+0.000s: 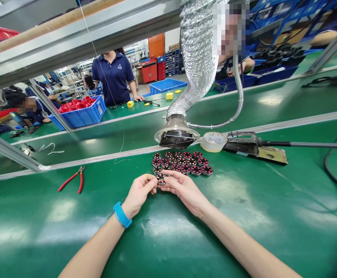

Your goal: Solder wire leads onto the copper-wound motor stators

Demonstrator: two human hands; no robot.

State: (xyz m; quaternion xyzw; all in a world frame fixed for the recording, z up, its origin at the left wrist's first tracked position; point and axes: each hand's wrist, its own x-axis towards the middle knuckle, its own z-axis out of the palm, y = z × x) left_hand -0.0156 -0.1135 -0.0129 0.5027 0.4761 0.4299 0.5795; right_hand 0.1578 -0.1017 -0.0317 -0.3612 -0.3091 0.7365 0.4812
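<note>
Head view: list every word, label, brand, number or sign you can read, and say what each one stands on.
None can be read.
Dark blue shirt left of the silver duct: white chest mark with lettering under it, too small to read.
Roll of tape: any print is too blurred to read.
Held round part: no marking can be made out.

Tabletop (273, 216): smooth, glossy. Duct (199, 50): crinkled, shiny metal foil. Plier handles (67, 182): smooth plastic. Bins (84, 116): smooth plastic. Round parts (185, 161): apparently metal-rimmed, too small for certainty.
</note>
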